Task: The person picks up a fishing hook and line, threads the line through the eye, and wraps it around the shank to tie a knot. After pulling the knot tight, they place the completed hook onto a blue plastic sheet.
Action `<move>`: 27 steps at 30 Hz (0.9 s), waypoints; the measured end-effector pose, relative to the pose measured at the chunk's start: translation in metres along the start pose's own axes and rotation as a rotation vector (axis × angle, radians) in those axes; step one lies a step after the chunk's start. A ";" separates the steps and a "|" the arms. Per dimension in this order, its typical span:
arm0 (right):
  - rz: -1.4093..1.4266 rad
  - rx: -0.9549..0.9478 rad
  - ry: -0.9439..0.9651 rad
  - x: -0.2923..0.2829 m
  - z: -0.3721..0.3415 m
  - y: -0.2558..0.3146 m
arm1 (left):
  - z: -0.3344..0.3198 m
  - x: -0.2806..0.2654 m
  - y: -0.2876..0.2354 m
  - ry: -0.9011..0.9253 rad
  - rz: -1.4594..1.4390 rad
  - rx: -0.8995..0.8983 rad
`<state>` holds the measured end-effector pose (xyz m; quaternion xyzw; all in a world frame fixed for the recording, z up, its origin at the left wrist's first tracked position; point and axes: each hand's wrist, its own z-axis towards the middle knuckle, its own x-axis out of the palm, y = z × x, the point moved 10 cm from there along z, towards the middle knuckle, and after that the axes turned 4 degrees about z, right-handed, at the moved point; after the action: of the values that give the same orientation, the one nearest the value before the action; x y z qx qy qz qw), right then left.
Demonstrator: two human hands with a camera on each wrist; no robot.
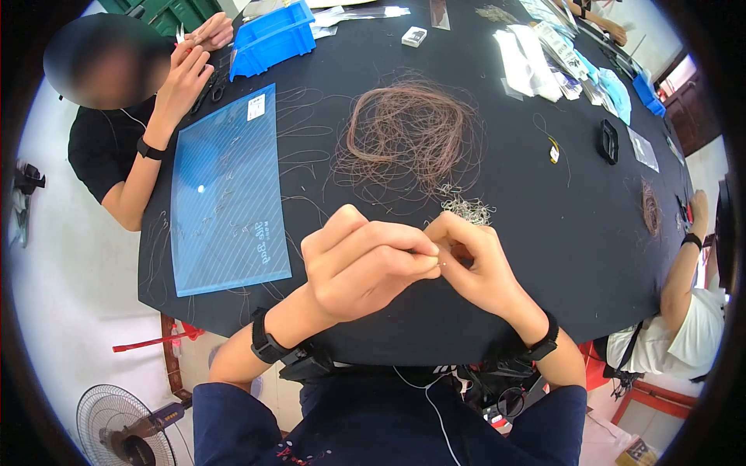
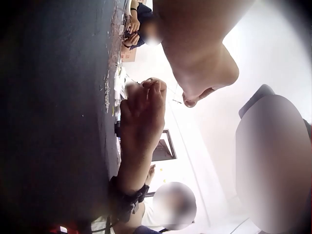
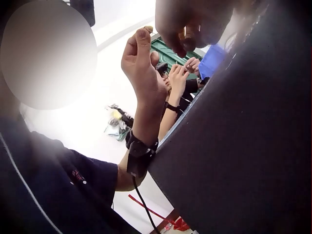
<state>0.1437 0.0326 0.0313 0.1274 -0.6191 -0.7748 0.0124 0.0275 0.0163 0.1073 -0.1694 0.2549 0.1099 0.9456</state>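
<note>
- Pale piece (image 1: 444, 264) — mostly hidden, pinched by left hand (image 1: 365, 266) and right hand (image 1: 479, 260), at the left's three o'clock.
- Silver pile (image 1: 470, 208) just beyond the right hand, twelve o'clock.
- Brown coil (image 1: 420, 144) at the left hand's one o'clock.

Tiny pale piece (image 1: 444, 264) | pinched where hands (image 1: 364, 268) meet | shape too small to tell
</note>
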 end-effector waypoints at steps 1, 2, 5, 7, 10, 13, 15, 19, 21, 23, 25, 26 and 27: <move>0.011 -0.019 -0.021 -0.002 0.000 0.002 | 0.000 -0.001 0.002 -0.006 -0.004 -0.009; 0.023 -0.038 -0.042 -0.005 0.000 0.004 | 0.001 -0.001 0.002 -0.006 -0.002 -0.008; -0.030 -0.040 -0.109 -0.018 -0.003 0.007 | 0.001 0.000 0.005 0.004 -0.001 -0.009; -0.020 -0.068 -0.158 -0.025 -0.004 0.014 | 0.002 0.003 0.005 0.017 -0.002 -0.009; 0.010 -0.116 -0.192 -0.029 -0.007 0.020 | 0.002 0.005 0.005 0.021 -0.010 -0.021; -0.009 -0.181 -0.215 -0.031 -0.011 0.028 | 0.002 0.007 0.007 0.023 -0.003 -0.025; 0.004 -0.230 -0.240 -0.031 -0.015 0.033 | 0.002 0.006 0.008 0.017 -0.002 -0.036; -0.014 -0.328 -0.252 -0.027 -0.022 0.043 | 0.006 0.003 0.008 -0.027 0.040 -0.031; -0.028 -0.345 -0.204 -0.023 -0.024 0.045 | 0.002 0.005 0.011 0.002 0.017 -0.063; -0.060 -0.444 -0.190 -0.018 -0.027 0.055 | 0.000 0.006 0.013 0.015 0.009 -0.077; -0.089 -0.506 -0.208 -0.016 -0.029 0.062 | 0.000 0.006 0.013 0.014 0.014 -0.075; -0.097 -0.506 -0.209 -0.016 -0.030 0.063 | 0.000 0.006 0.013 0.013 0.017 -0.074; -0.105 -0.506 -0.210 -0.017 -0.030 0.063 | 0.000 0.006 0.013 0.012 0.019 -0.074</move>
<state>0.1574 -0.0080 0.0889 0.0709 -0.3964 -0.9134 -0.0605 0.0285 0.0289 0.1011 -0.2025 0.2580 0.1271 0.9361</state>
